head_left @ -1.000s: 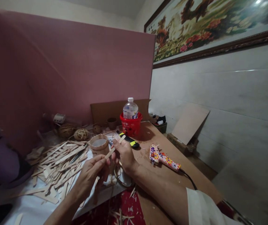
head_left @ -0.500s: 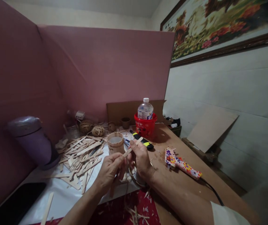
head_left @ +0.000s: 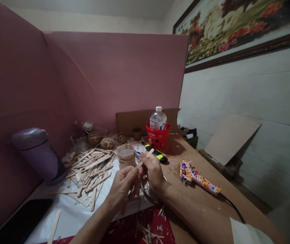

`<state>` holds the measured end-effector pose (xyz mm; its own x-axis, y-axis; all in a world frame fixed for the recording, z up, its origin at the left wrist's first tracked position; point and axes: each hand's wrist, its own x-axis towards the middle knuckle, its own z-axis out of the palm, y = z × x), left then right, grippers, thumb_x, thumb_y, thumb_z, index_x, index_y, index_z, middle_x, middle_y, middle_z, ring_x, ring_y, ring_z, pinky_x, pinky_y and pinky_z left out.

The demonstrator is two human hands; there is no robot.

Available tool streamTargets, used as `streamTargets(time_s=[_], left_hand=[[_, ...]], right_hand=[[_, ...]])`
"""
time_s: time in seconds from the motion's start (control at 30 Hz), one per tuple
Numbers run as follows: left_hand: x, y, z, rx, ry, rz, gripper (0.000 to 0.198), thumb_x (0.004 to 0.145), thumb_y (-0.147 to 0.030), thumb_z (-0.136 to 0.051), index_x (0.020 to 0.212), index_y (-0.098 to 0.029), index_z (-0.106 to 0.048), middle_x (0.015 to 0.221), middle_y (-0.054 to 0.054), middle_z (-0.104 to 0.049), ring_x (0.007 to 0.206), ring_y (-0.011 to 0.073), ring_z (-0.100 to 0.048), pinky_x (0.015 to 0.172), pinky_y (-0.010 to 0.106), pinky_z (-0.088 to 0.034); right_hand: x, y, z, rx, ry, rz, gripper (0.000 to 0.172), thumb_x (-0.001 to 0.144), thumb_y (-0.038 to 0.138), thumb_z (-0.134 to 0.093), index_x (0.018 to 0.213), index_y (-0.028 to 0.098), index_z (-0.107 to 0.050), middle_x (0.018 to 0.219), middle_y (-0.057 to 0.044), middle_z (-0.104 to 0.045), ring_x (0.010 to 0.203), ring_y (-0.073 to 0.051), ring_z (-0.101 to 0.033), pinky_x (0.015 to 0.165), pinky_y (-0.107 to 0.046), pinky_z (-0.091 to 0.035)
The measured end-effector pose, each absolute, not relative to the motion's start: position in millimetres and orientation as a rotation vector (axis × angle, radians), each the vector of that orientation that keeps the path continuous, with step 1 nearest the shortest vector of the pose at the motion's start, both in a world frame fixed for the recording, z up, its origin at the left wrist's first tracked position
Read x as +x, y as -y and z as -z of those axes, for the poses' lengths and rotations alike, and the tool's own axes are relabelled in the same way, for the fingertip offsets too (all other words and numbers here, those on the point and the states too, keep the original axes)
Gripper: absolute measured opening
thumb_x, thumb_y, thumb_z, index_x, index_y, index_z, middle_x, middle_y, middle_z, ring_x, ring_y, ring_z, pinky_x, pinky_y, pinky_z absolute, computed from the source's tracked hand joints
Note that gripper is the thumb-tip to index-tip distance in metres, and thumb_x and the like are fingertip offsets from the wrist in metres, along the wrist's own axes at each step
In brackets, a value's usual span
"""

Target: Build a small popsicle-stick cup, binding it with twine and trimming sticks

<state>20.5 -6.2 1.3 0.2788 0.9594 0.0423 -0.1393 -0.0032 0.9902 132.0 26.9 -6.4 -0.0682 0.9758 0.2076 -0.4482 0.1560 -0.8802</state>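
My left hand [head_left: 124, 182] and my right hand [head_left: 154, 173] are closed on one flat wooden craft stick [head_left: 149, 154]. It slants up to the right, its rounded end standing clear of my right thumb. Just behind my fingers is a round cup covered in wooden sticks [head_left: 126, 162], with a scalloped rim. Partly hidden below my right hand lies a ring-shaped thing [head_left: 148, 197]; its kind is unclear. To the left spreads a heap of loose craft sticks [head_left: 91, 173]. A black and yellow utility knife [head_left: 161, 157] lies beyond my right hand.
A flower-patterned glue gun [head_left: 198, 179] with a cord lies at right. Behind stand a red bucket [head_left: 157, 138] holding a plastic bottle [head_left: 158, 119], and balls of twine [head_left: 107, 142]. At left are a purple tumbler [head_left: 39, 156] and a dark flat object [head_left: 23, 220]. Wood scraps [head_left: 148, 234] litter the red mat.
My fingers have shifted slightly along the stick, the left hand a little closer to the right. The whole view has moved slightly; both hands still hold the stick.
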Motion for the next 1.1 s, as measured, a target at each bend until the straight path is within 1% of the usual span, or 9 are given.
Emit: streamTargets(time_s=[0.1,0.2,0.33,0.43,0.6,0.7,0.8,0.9,1.1], left_hand=[[18.6,5.2,0.1,1.255,-0.823,-1.053,0.026,0.084,-0.038,-0.049,0.071,-0.016,-0.054,0.045,0.0,-0.058,0.032,0.0087,-0.043,0.031,0.017,-0.03],[16.2,4.2,1.3,1.263,-0.826,-1.016,0.025,0.084,-0.036,-0.048,0.071,-0.016,-0.054,0.046,0.001,-0.059,0.033,0.0092,-0.043,0.033,0.018,-0.034],[13.7,2.8,2.6,1.289,-0.861,-1.002,0.027,0.084,-0.038,-0.049,0.07,-0.016,-0.055,0.044,0.001,-0.059,0.031,0.0088,-0.042,0.032,0.017,-0.031],[13.6,2.7,2.9,1.303,-0.879,-1.007,0.03,0.082,-0.041,-0.051,0.065,-0.016,-0.055,0.039,0.001,-0.056,0.028,0.0085,-0.041,0.032,0.017,-0.028],[17.2,3.8,3.6,1.246,-0.929,-1.032,0.032,0.079,-0.042,-0.055,0.059,-0.017,-0.053,0.034,-0.001,-0.053,0.025,0.0086,-0.039,0.03,0.017,-0.026],[19.1,3.6,3.2,1.242,-0.917,-1.047,0.032,0.08,-0.042,-0.053,0.061,-0.016,-0.054,0.036,-0.001,-0.054,0.027,0.0087,-0.041,0.03,0.017,-0.027],[19.0,3.8,1.1,1.248,-0.828,-1.018,0.029,0.083,-0.04,-0.049,0.069,-0.016,-0.055,0.044,0.002,-0.06,0.031,0.0097,-0.045,0.033,0.019,-0.033],[17.2,4.8,-0.7,1.261,-0.791,-0.987,0.026,0.083,-0.038,-0.048,0.073,-0.015,-0.055,0.049,0.003,-0.063,0.035,0.0104,-0.047,0.036,0.02,-0.037],[15.9,6.8,0.1,1.274,-0.905,-0.97,0.03,0.082,-0.041,-0.049,0.066,-0.016,-0.054,0.04,0.002,-0.059,0.028,0.0096,-0.044,0.031,0.017,-0.031]], right_hand=[[134.2,-28.4,4.5,-0.681,1.019,-1.314,0.037,0.08,0.05,-0.058,0.066,0.017,-0.048,0.036,0.007,-0.049,0.025,-0.005,-0.036,0.026,-0.013,-0.025],[136.0,-28.6,3.6,-0.682,1.023,-1.293,0.037,0.08,0.05,-0.058,0.065,0.017,-0.048,0.036,0.006,-0.05,0.026,-0.005,-0.038,0.027,-0.013,-0.026],[136.2,-27.4,4.3,-0.674,1.03,-1.298,0.037,0.08,0.05,-0.058,0.066,0.017,-0.047,0.035,0.007,-0.049,0.025,-0.005,-0.038,0.027,-0.013,-0.026],[135.4,-25.9,5.2,-0.69,1.038,-1.305,0.038,0.08,0.052,-0.057,0.067,0.018,-0.046,0.035,0.007,-0.049,0.024,-0.005,-0.036,0.025,-0.013,-0.025],[134.2,-24.9,5.8,-0.698,1.035,-1.326,0.037,0.079,0.053,-0.058,0.07,0.019,-0.046,0.035,0.008,-0.048,0.024,-0.006,-0.038,0.024,-0.014,-0.026],[133.8,-26.1,5.2,-0.701,1.012,-1.34,0.038,0.076,0.053,-0.06,0.069,0.018,-0.047,0.036,0.008,-0.049,0.024,-0.006,-0.037,0.024,-0.014,-0.026],[134.2,-27.5,4.2,-0.701,0.971,-1.359,0.039,0.075,0.053,-0.061,0.066,0.018,-0.047,0.034,0.007,-0.047,0.025,-0.006,-0.039,0.025,-0.014,-0.025],[135.7,-28.5,4.4,-0.706,0.961,-1.35,0.04,0.075,0.054,-0.06,0.066,0.017,-0.048,0.035,0.007,-0.046,0.026,-0.006,-0.04,0.025,-0.014,-0.024],[136.3,-27.4,7.9,-0.753,1.016,-1.294,0.041,0.076,0.056,-0.058,0.067,0.018,-0.047,0.035,0.007,-0.048,0.024,-0.006,-0.036,0.024,-0.014,-0.025]])
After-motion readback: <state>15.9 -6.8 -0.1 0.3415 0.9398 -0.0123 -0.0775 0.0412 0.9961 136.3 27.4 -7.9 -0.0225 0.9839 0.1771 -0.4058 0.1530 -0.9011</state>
